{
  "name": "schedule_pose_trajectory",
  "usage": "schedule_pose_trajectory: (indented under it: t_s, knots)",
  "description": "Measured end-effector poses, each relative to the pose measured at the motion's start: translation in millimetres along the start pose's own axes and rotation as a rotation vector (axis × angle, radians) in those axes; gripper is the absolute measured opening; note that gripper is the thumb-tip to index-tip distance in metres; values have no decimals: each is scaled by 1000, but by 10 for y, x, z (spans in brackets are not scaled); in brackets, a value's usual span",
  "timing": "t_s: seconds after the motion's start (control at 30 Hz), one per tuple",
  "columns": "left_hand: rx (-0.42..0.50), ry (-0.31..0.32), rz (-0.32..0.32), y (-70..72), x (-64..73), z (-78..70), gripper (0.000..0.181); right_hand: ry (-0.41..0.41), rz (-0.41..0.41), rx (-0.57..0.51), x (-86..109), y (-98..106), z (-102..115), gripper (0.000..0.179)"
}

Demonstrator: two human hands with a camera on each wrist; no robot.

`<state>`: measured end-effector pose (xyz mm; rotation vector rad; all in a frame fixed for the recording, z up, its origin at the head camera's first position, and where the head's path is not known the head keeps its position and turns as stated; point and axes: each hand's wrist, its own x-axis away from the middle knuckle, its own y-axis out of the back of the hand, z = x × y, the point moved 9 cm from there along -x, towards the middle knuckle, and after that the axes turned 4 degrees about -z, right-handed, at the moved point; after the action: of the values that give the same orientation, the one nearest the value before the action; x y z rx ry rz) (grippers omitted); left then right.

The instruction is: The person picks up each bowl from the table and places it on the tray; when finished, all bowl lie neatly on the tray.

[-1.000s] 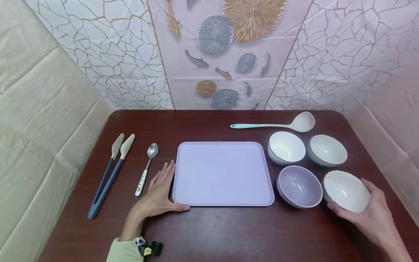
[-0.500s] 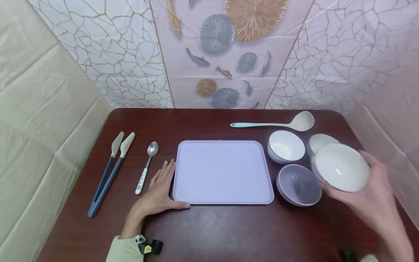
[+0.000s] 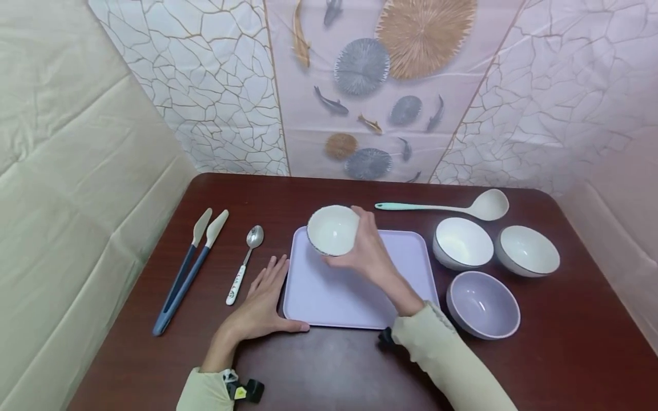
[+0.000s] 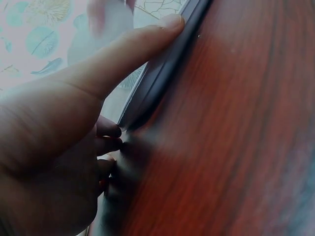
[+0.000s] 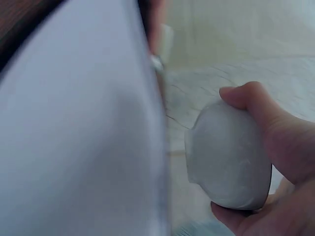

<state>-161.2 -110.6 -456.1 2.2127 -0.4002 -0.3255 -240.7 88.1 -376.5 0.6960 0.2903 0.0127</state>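
My right hand (image 3: 367,248) grips a white bowl (image 3: 331,231) by its sides, thumb and fingers on opposite walls. It hangs upright over the back left part of a lilac rectangular tray (image 3: 329,305). In the right wrist view, the bowl's foot (image 5: 188,157) is apart from the tray surface (image 5: 98,137). At the tray's front left corner rests my left hand (image 3: 262,311), its fingers straight along the left edge and its thumb against the front edge. The left wrist view shows that thumb (image 4: 138,44) lying on the tray's rim.
To the right stand a white bowl (image 3: 462,242), another white bowl (image 3: 529,251) and a purple bowl (image 3: 483,302). Behind them lies a ladle (image 3: 488,205). Left of the tray are a spoon (image 3: 241,268) and blue-handled tongs (image 3: 187,274).
My right hand has lifted the white bowl from the table's right side and carried it left over the tray. The left hand has stayed at the tray's corner. The head view has shifted slightly.
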Motion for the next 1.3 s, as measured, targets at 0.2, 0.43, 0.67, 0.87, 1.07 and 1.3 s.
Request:
schedule_pose_trajectory:
  t_s: [0.2,0.43,0.67,0.87,1.07,1.3]
  knots:
    - [0,-20,8,-48,-83,-94,134,-30,-1,45,-42,-208,-111,117]
    - [-10,-38,19,-56,-129,-141,133,-53,0,51,-22,-229,-238,118]
    - [2,-33,26,-89,-141,-134,134,-32,-7,65,3,-232,-244,136]
    - [-2,-13,17,-100,-131,-87,134,-4,-31,86,8,-107,-111,140]
    - [2,21,14,-84,-64,-39,134,49,44,45,97,433,135,109]
    - [-3,39,20,-74,-23,-11,134,0,-96,189,327,2018,-356,61]
